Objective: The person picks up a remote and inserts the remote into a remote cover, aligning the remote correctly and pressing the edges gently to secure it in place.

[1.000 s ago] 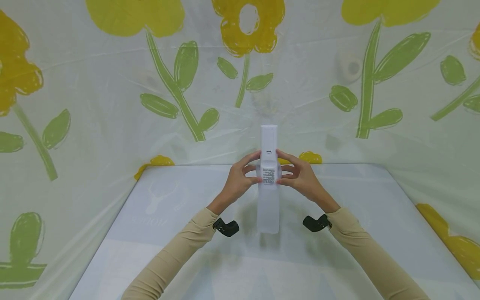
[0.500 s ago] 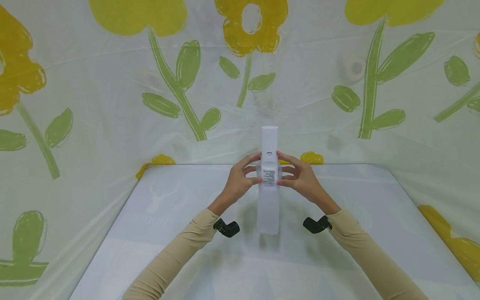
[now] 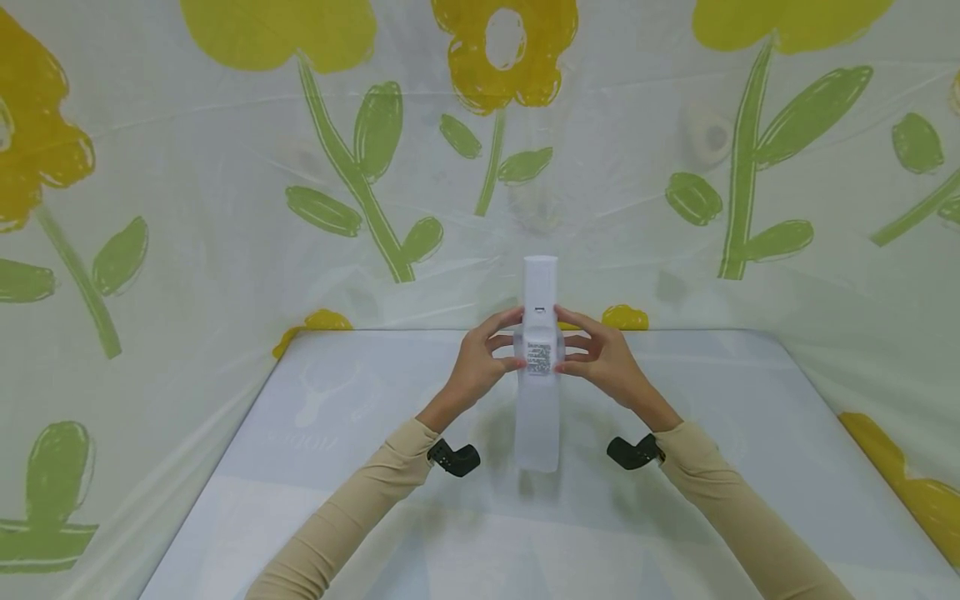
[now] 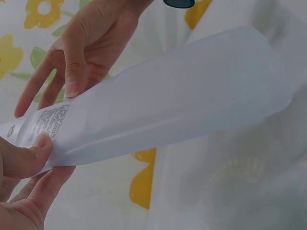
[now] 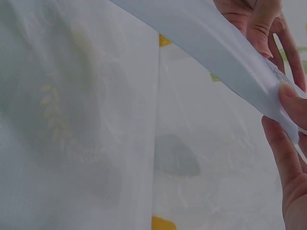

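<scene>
A long white plastic device (image 3: pixel 537 425) is held upright over the table in the head view. A small port shows in its narrower upper part, with a printed label (image 3: pixel 538 357) below. My left hand (image 3: pixel 480 357) pinches its left edge between thumb and fingertips. On the opposite edge, my right hand (image 3: pixel 602 358) grips it likewise, level with the label. The left wrist view shows the device's broad, smooth lower part (image 4: pixel 182 96) reaching away from both hands. Seen from the right wrist, its face (image 5: pixel 201 43) slants across the top. The side facing away is hidden.
A pale table (image 3: pixel 315 533) with faint printing lies under the hands. Behind it hangs a whitish curtain (image 3: pixel 600 200) with yellow flowers and green leaves. Black camera mounts (image 3: pixel 454 458) sit on both wrists, beside beige sleeves (image 3: pixel 352 508).
The device and both hands sit very slightly lower in the head view. The background has shifted a little to the right. The grip of both hands is the same.
</scene>
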Demonstrator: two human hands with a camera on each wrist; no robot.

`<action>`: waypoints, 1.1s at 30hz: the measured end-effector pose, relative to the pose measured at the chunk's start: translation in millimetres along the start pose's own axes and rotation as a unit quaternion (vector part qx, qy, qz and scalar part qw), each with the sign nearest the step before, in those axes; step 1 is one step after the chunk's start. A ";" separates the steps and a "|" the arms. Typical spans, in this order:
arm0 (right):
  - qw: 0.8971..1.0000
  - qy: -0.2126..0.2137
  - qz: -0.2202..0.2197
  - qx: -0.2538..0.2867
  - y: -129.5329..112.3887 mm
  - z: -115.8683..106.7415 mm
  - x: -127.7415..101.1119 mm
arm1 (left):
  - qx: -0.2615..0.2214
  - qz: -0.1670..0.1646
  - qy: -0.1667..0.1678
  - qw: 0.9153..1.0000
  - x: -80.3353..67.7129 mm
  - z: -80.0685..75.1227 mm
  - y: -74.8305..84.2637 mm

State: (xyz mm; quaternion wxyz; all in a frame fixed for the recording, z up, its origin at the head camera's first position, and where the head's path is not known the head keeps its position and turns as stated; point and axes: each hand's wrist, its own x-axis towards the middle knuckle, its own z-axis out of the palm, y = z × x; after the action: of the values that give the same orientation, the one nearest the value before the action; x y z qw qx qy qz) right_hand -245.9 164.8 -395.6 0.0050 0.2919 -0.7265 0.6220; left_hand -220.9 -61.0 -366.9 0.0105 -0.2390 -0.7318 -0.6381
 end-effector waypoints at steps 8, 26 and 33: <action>1.000 0.007 0.006 -0.007 -1.0 0.6 -0.6 | -0.001 0.006 0.001 1.000 0.4 0.1 -0.2; 1.000 0.013 0.008 -0.010 -4.2 0.8 -1.3 | -0.007 0.003 0.007 1.000 1.0 0.7 0.6; 1.000 0.014 0.007 0.001 -3.2 1.3 -1.4 | -0.007 0.006 0.013 1.000 0.7 0.3 -0.6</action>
State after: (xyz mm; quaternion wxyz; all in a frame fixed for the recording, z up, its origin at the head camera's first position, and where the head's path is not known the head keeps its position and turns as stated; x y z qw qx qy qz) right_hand -242.9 164.1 -393.5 0.0108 0.2777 -0.7276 0.6272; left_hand -221.7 -60.6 -367.2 0.0223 -0.2353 -0.7257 -0.6461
